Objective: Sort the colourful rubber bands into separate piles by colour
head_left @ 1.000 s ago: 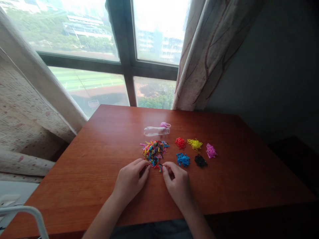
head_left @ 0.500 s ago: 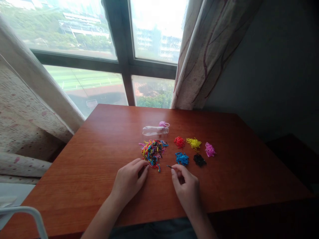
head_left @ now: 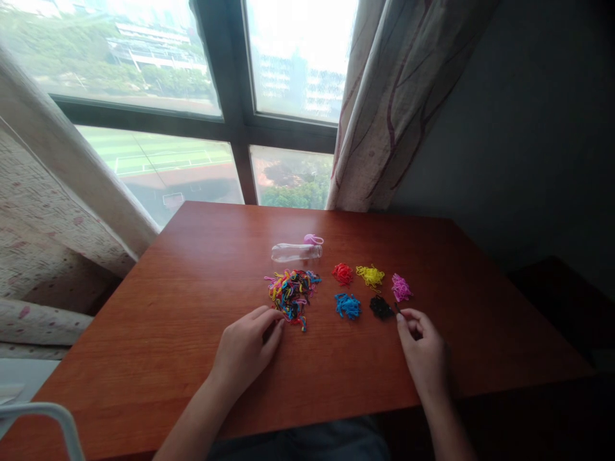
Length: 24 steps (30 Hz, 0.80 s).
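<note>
A mixed pile of small coloured rubber bands [head_left: 291, 291] lies at the middle of the wooden table. My left hand [head_left: 250, 342] rests at the pile's near left edge, fingers bent and thumb a little apart from the index finger, nothing visible between them. Between thumb and index finger of my right hand [head_left: 420, 342] is a black rubber band [head_left: 397, 308]. That hand is just right of a small heap of black rubber bands [head_left: 381, 307]. Around it lie a blue heap [head_left: 347, 307], a red heap [head_left: 343, 274], a yellow heap [head_left: 370, 276] and a pink heap [head_left: 400, 287].
Behind the mixed pile a clear plastic bottle [head_left: 295, 253] lies on its side, with a pink cap [head_left: 313, 239] beside its neck. The wooden table [head_left: 168, 307] reaches to a window and curtains. A pale curved rail [head_left: 52, 410] stands at the lower left.
My right hand has moved right with the black rubber band, from beside the mixed pile to the black heap. My left hand has stayed by the pile. The view has shifted slightly.
</note>
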Each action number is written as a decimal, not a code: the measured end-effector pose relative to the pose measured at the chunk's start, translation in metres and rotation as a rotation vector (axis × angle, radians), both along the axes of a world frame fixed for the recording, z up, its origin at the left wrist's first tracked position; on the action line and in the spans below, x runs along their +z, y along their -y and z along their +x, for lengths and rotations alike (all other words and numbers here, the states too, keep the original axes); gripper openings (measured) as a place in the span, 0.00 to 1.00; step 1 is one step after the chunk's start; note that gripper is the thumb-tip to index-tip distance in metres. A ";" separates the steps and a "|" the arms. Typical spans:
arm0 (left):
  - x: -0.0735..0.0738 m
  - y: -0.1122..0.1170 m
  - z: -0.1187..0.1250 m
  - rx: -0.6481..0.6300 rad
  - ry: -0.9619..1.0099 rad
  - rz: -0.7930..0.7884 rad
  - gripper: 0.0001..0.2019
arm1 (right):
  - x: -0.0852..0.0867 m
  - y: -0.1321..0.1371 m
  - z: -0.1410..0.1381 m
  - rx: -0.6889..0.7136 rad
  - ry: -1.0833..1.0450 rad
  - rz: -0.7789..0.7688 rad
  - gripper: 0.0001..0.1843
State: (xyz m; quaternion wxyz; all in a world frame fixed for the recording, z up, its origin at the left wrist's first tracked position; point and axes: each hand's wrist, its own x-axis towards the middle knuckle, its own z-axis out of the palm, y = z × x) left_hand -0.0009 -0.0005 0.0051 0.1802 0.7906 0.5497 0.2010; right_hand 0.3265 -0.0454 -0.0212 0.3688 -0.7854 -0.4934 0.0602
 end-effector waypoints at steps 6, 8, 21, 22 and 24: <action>-0.001 0.001 0.000 0.004 0.002 0.002 0.10 | 0.001 0.000 -0.003 0.044 0.064 -0.027 0.20; -0.001 0.001 0.000 0.004 -0.001 0.006 0.10 | 0.002 0.002 -0.006 0.031 0.066 -0.002 0.20; 0.002 0.001 0.000 0.003 0.010 0.023 0.11 | 0.003 0.006 -0.037 0.118 0.081 0.074 0.19; 0.002 0.001 0.000 0.001 0.012 0.022 0.11 | 0.002 0.009 -0.027 0.063 0.094 0.047 0.19; 0.001 0.001 0.000 -0.004 0.010 0.017 0.11 | -0.001 0.015 -0.005 -0.040 0.115 -0.028 0.20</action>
